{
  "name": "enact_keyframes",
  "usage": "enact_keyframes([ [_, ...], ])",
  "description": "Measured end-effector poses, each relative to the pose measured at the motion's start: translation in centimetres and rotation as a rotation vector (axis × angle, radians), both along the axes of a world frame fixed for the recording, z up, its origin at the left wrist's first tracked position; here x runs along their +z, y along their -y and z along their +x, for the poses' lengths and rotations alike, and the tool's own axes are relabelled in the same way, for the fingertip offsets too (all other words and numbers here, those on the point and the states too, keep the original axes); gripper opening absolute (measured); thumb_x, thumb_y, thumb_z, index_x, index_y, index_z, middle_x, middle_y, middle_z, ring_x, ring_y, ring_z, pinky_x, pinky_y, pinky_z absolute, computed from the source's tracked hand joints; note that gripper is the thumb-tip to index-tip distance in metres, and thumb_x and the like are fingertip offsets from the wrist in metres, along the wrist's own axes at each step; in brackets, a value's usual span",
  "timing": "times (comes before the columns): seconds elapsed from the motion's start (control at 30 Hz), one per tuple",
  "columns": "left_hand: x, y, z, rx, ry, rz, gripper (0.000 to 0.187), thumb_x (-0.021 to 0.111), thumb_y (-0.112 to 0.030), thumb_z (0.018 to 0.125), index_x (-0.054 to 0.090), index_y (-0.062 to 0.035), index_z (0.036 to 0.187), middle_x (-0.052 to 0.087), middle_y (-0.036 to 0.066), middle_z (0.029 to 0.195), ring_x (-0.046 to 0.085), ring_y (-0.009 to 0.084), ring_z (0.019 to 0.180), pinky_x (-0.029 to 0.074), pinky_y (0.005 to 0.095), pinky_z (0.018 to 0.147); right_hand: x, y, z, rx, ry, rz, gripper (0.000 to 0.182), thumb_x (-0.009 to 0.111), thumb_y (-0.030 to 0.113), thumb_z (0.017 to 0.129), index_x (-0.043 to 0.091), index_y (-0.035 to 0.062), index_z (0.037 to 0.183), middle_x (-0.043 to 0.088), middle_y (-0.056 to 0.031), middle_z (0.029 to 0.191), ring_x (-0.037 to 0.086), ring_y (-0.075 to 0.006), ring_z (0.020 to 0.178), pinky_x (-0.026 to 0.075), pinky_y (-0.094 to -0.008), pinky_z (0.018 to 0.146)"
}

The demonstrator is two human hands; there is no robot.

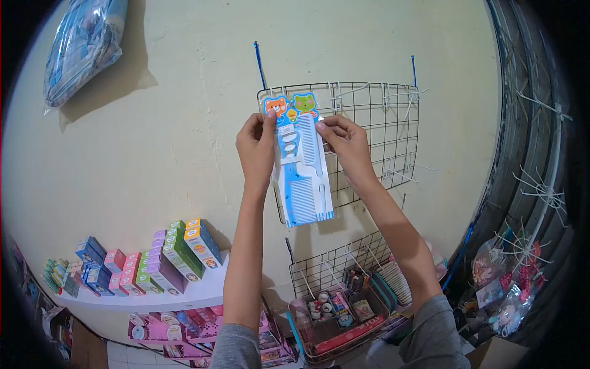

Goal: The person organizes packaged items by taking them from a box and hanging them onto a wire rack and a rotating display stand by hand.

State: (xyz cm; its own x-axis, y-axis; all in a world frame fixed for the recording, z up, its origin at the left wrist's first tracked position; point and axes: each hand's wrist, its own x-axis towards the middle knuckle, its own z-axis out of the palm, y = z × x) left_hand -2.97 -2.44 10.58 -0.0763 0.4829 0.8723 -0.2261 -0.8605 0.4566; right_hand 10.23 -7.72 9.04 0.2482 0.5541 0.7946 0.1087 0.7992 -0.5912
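Cream wall up ahead, faintly scuffed, and on it a grid of thin dark wire, square-meshed. Here in front, the pack: tall, flat, with rounded animal heads on top and fine-toothed pale-blue combs. It's upright between my hands, left hand pinching its left edge, right hand its right, both near the top.
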Motion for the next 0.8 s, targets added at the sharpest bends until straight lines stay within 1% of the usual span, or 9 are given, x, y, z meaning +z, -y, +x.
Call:
enact_keyframes([
  [0.23,-0.5,-3.3,0.7,-0.034,-0.019,-0.025,0.032,0.049,-0.025,0.079,0.048,0.0023,0.063,0.044,0.0,0.055,0.036,0.0053,0.054,0.03,0.0198,0.048,0.1,-2.5,0.5,-0.017,0.018,-0.054,0.016,0.055,0.015,0.075,0.053,0.0009,0.082,0.055,-0.0024,0.071,0.05,-0.005,0.064,0.04,-0.018,0.056],
  [0.4,0.1,-6.0,1.0,-0.009,-0.085,-0.108,0.031,0.048,-0.026,0.079,0.054,0.0045,0.074,0.052,0.006,0.062,0.044,0.009,0.059,0.036,0.0225,0.056,0.3,-5.5,1.0,-0.05,0.011,-0.107,0.019,0.055,0.016,0.075,0.053,-0.0001,0.084,0.056,-0.0033,0.072,0.051,-0.0063,0.066,0.042,-0.0191,0.057],
  [0.53,0.3,-7.7,1.3,0.04,-0.119,-0.102,0.032,0.048,-0.026,0.079,0.054,0.005,0.076,0.054,0.008,0.065,0.047,0.0112,0.062,0.038,0.0243,0.059,0.4,-7.9,1.5,-0.005,-0.047,-0.136,0.018,0.055,0.015,0.075,0.053,0.0002,0.086,0.056,-0.0032,0.072,0.051,-0.0074,0.065,0.043,-0.0199,0.057],
  [0.6,-0.2,-7.8,1.8,0.096,-0.031,-0.029,0.031,0.049,-0.026,0.078,0.054,0.005,0.076,0.054,0.009,0.066,0.049,0.0132,0.062,0.039,0.0265,0.061,0.1,-8.3,1.5,-0.018,-0.053,-0.121,0.019,0.054,0.015,0.075,0.052,0.0002,0.087,0.056,-0.0045,0.074,0.052,-0.0082,0.066,0.043,-0.0202,0.058],
  [0.63,-0.6,-7.0,2.0,0.119,0.008,-0.064,0.028,0.05,-0.023,0.078,0.051,0.0044,0.085,0.053,0.011,0.075,0.049,0.0151,0.068,0.039,0.0279,0.065,-0.3,-8.7,1.7,0.013,-0.076,-0.11,0.019,0.054,0.015,0.075,0.052,0.0004,0.087,0.056,-0.0053,0.075,0.052,-0.0089,0.068,0.043,-0.0204,0.059],
  [0.67,-1.3,-6.3,2.4,0.11,0.002,-0.064,0.028,0.05,-0.023,0.078,0.051,0.0044,0.085,0.053,0.011,0.075,0.049,0.0151,0.068,0.039,0.0279,0.065,-0.6,-8.5,2.0,0.004,-0.082,-0.11,0.019,0.054,0.015,0.075,0.052,0.0004,0.087,0.056,-0.0053,0.075,0.052,-0.0089,0.068,0.043,-0.0204,0.059],
  [0.73,-3.6,-4.5,3.1,0.373,0.333,0.033,0.026,0.049,-0.019,0.079,0.044,0.0017,0.094,0.048,0.008,0.085,0.045,0.014,0.074,0.037,0.0251,0.066,-1.8,-7.4,2.6,-0.096,-0.129,-0.026,0.02,0.057,0.015,0.072,0.054,-0.0007,0.083,0.058,-0.0076,0.073,0.054,-0.0114,0.061,0.044,-0.0214,0.054],
  [0.77,-4.6,-2.2,3.5,0.324,0.38,0.041,0.026,0.048,-0.016,0.078,0.041,0.0009,0.096,0.045,0.009,0.088,0.044,0.0143,0.078,0.036,0.0263,0.069,-2.5,-6.3,3.9,-0.212,0.025,0.028,0.023,0.058,0.017,0.071,0.052,-0.0007,0.085,0.057,-0.0093,0.073,0.055,-0.0132,0.062,0.044,-0.0228,0.055],
  [0.8,-5.8,0.3,4.0,0.267,0.423,0.045,0.026,0.048,-0.013,0.078,0.038,0.0002,0.099,0.043,0.009,0.09,0.042,0.0146,0.082,0.035,0.0274,0.072,-3.4,-4.0,5.0,-0.242,0.001,0.025,0.023,0.058,0.017,0.071,0.052,-0.0007,0.085,0.057,-0.0093,0.073,0.055,-0.0132,0.062,0.044,-0.0228,0.055],
])
